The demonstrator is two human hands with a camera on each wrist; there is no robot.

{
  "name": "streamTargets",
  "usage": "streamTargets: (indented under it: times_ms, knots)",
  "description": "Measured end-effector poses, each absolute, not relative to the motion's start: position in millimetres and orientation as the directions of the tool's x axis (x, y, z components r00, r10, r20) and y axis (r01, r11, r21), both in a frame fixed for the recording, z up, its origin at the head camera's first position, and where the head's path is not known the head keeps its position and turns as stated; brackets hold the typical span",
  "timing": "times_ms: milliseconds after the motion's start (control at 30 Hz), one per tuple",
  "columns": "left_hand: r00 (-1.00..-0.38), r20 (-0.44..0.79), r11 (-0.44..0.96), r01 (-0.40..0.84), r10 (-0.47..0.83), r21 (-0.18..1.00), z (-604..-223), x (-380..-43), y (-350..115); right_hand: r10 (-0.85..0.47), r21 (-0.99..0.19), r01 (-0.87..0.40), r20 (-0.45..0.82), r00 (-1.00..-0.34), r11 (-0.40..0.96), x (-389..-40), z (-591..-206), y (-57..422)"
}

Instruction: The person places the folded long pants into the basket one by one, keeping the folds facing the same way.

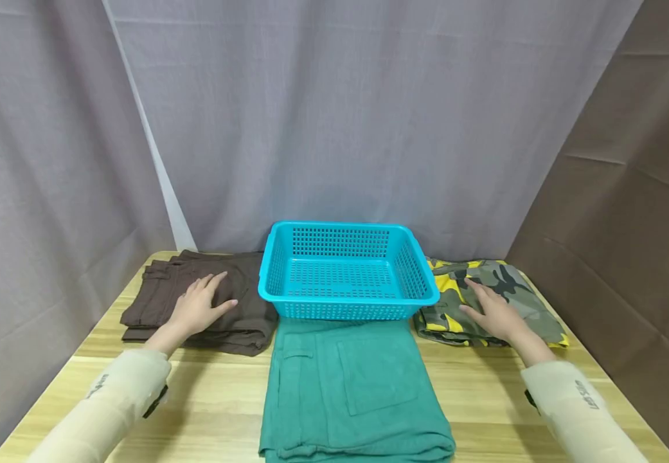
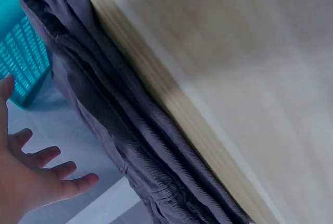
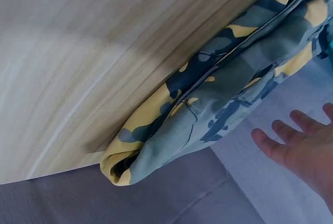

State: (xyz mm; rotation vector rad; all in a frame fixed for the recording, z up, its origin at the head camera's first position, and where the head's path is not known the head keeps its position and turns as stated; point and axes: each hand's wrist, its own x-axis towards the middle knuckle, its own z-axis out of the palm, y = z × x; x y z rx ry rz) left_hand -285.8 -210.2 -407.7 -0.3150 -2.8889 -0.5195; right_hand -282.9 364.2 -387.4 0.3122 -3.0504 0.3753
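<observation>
My left hand (image 1: 200,307), fingers spread, hovers over folded dark brown trousers (image 1: 157,292) at the left of the table. In the left wrist view a gap shows between those fingers and the folded brown layers (image 2: 119,109). On the other side, my right hand (image 1: 497,315) is held with fingers extended above a folded camouflage garment (image 1: 508,283) in grey, black and yellow. The right wrist view shows this garment (image 3: 208,94) lying flat on the wood, apart from the fingers. Neither hand holds anything.
A turquoise perforated plastic basket (image 1: 348,308) stands at the back middle with nothing inside. In front of it lie folded green trousers (image 1: 369,379), reaching the near part of the wooden table (image 1: 213,399). Grey curtains (image 1: 346,116) hang behind, and a brown one (image 1: 629,244) at right.
</observation>
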Motion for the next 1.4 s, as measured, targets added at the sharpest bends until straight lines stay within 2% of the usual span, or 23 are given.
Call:
streamTargets:
  times_ms: [200, 367, 567, 733, 900, 1000, 1167, 1267, 1400]
  knots:
    - [-0.951, 0.234, 0.893, 0.276, 0.201, 0.355, -408.5, -276.2, -206.3, -0.152, -0.235, -0.175, 0.112, -0.982, 0.956, -274.9, -381.4, 361.7]
    - [-0.952, 0.232, 0.855, 0.284, 0.198, 0.434, -410.0, -265.9, -205.7, -0.132, -0.257, -0.156, 0.107, -0.985, 0.954, -266.2, -379.1, 356.4]
    - [-0.959, 0.221, 0.802, 0.271, 0.176, 0.533, -412.8, -260.8, -206.2, -0.120, -0.369, -0.154, 0.113, -0.986, 0.917, -252.8, -375.2, 348.4]
    - [-0.963, 0.212, 0.777, 0.263, 0.169, 0.572, -416.4, -257.8, -204.7, -0.147, -0.493, -0.180, 0.105, -0.984, 0.851, -242.4, -375.4, 347.6]
    - [-0.969, 0.185, 0.747, 0.244, 0.164, 0.619, -412.2, -248.3, -202.9, -0.173, -0.559, -0.201, 0.104, -0.979, 0.804, -236.9, -373.8, 342.0]
    - [-0.974, 0.157, 0.705, 0.225, 0.161, 0.672, -411.0, -241.9, -201.6, -0.168, -0.614, -0.165, 0.054, -0.984, 0.772, -233.5, -373.9, 339.7]
    - [-0.978, 0.096, 0.632, 0.193, 0.184, 0.751, -411.1, -234.8, -201.7, -0.126, -0.728, -0.007, -0.109, -0.986, 0.686, -226.2, -379.9, 338.2]
    - [-0.981, 0.010, 0.567, 0.119, 0.192, 0.815, -410.5, -232.3, -201.8, -0.131, -0.783, 0.047, -0.163, -0.978, 0.620, -223.5, -384.3, 337.1]
    - [-0.964, -0.166, 0.445, -0.058, 0.207, 0.894, -408.9, -228.7, -199.8, -0.185, -0.845, 0.112, -0.241, -0.953, 0.523, -221.0, -388.5, 335.1]
